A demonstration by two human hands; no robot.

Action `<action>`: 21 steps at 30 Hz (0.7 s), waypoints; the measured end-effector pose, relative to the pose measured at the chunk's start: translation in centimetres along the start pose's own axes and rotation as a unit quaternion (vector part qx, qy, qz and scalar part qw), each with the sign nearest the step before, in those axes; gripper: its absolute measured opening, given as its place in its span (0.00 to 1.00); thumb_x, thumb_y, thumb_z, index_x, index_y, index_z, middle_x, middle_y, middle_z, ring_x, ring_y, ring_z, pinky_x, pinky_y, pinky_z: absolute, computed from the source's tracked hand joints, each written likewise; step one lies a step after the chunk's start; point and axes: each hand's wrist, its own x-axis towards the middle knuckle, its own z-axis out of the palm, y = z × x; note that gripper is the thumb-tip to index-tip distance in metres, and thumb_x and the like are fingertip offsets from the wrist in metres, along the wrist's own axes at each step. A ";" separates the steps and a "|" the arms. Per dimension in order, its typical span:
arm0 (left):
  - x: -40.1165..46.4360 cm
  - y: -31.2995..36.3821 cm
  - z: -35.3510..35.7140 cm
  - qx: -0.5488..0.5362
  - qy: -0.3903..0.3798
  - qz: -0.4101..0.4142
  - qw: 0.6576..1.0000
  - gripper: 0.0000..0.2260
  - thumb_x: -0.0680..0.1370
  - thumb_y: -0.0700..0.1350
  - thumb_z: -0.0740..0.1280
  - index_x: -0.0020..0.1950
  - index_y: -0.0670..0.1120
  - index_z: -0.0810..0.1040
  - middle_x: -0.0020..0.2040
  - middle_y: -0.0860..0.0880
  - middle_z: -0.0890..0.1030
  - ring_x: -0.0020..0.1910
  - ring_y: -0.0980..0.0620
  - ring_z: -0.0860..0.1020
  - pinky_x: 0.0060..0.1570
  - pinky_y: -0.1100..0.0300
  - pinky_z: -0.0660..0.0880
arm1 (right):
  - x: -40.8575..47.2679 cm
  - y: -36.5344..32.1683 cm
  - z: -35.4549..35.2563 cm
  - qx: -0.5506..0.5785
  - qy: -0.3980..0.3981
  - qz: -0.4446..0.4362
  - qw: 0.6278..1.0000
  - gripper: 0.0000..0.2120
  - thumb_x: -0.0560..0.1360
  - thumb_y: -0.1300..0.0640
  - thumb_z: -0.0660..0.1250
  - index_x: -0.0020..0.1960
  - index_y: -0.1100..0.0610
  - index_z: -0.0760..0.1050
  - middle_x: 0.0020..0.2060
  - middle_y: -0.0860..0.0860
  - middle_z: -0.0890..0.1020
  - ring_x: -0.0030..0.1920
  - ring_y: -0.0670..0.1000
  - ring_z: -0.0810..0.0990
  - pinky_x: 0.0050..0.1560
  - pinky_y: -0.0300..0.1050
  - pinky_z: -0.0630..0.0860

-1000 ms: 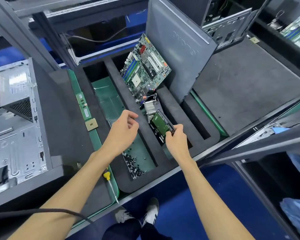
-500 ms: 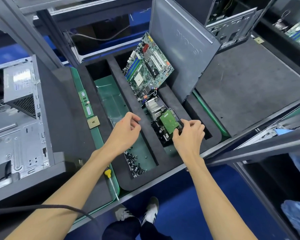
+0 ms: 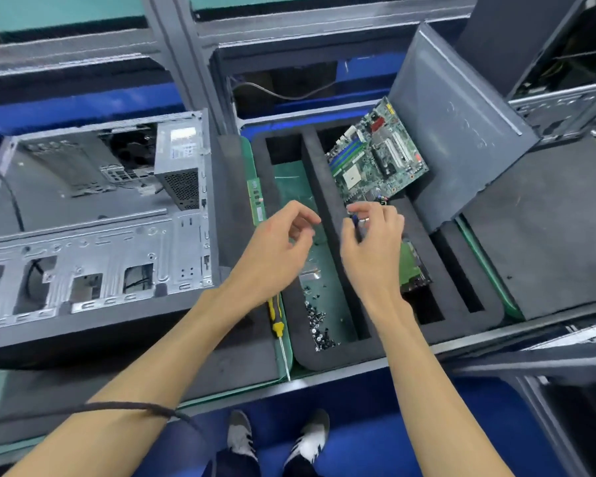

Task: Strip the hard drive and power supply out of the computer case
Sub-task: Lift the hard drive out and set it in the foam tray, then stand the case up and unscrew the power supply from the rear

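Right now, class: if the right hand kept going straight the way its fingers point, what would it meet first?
Probably the motherboard, leaning in the foam tray just beyond the right hand; depth is unclear from this single view.

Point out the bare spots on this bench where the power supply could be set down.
The grey mat right of the foam tray, below the leaning panel, lies bare. The narrow slot near the tray's right edge is open. Crowded: the screws in the left slot, and the circuit board and hard drive in the middle one.

An electronics teardown workshop: a gutted computer case [image 3: 93, 228] lay beside a foam sorting tray [image 3: 327, 201] holding a motherboard [image 3: 375, 160] and loose screws [image 3: 319, 325].
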 end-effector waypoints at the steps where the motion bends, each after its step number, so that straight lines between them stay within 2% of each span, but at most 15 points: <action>1: -0.3 0.0 -1.2 -0.001 0.014 0.002 1.000 0.07 0.81 0.39 0.62 0.54 0.49 0.77 0.46 0.52 0.81 0.46 0.51 0.80 0.47 0.58 0.77 | -0.1 -1.3 0.6 0.008 -0.010 -0.010 1.000 0.09 0.78 0.61 0.66 0.58 0.58 0.76 0.51 0.53 0.75 0.53 0.51 0.67 0.58 0.50 0.69; 4: -1.5 -0.6 -4.9 -0.009 0.043 -0.004 0.999 0.07 0.81 0.38 0.63 0.54 0.49 0.77 0.47 0.50 0.81 0.46 0.50 0.81 0.49 0.55 0.77 | -0.7 -5.6 2.7 0.032 -0.032 -0.049 0.998 0.08 0.78 0.61 0.67 0.57 0.57 0.77 0.51 0.52 0.75 0.53 0.53 0.71 0.58 0.53 0.71; 9: -3.9 -3.5 -11.8 0.003 0.096 -0.015 0.995 0.07 0.81 0.39 0.62 0.54 0.50 0.77 0.47 0.52 0.81 0.46 0.51 0.80 0.45 0.60 0.76 | -2.3 -12.8 6.6 0.055 -0.063 -0.106 0.991 0.08 0.78 0.61 0.66 0.57 0.56 0.77 0.51 0.50 0.75 0.54 0.52 0.71 0.57 0.49 0.71; 13: -5.9 -6.5 -17.5 0.012 0.134 -0.021 0.991 0.08 0.81 0.40 0.63 0.53 0.53 0.77 0.46 0.56 0.81 0.46 0.54 0.80 0.42 0.66 0.74 | -3.8 -18.4 10.6 0.058 -0.088 -0.131 0.986 0.08 0.78 0.61 0.67 0.58 0.57 0.78 0.52 0.51 0.76 0.55 0.52 0.72 0.59 0.50 0.72; 15: -6.8 -8.0 -20.2 0.009 0.152 -0.025 0.988 0.08 0.81 0.40 0.63 0.53 0.53 0.77 0.46 0.56 0.81 0.46 0.54 0.80 0.44 0.63 0.75 | -4.7 -20.7 12.7 0.050 -0.108 -0.142 0.983 0.09 0.78 0.61 0.67 0.58 0.57 0.78 0.54 0.51 0.77 0.57 0.52 0.72 0.61 0.51 0.72; 17: -7.7 -9.7 -22.9 0.017 0.170 -0.027 0.985 0.08 0.81 0.39 0.63 0.54 0.51 0.77 0.46 0.56 0.81 0.46 0.55 0.80 0.46 0.62 0.75 | -5.8 -22.6 14.7 0.047 -0.136 -0.150 0.978 0.10 0.79 0.60 0.66 0.59 0.57 0.78 0.56 0.50 0.77 0.59 0.51 0.72 0.63 0.50 0.71; 19: -8.4 -11.5 -25.1 0.036 0.184 -0.032 0.982 0.08 0.81 0.39 0.63 0.54 0.52 0.76 0.47 0.57 0.80 0.45 0.60 0.78 0.43 0.68 0.72 | -6.7 -23.9 16.8 0.021 -0.158 -0.160 0.974 0.12 0.80 0.58 0.66 0.63 0.56 0.77 0.59 0.50 0.77 0.61 0.50 0.71 0.65 0.50 0.69; 21: -9.0 -13.4 -27.1 0.055 0.195 -0.048 0.978 0.08 0.81 0.40 0.63 0.54 0.52 0.76 0.47 0.56 0.80 0.44 0.62 0.77 0.41 0.68 0.69 | -7.3 -24.5 19.0 -0.032 -0.185 -0.165 0.968 0.17 0.80 0.55 0.65 0.68 0.56 0.74 0.64 0.50 0.75 0.67 0.51 0.69 0.69 0.52 0.65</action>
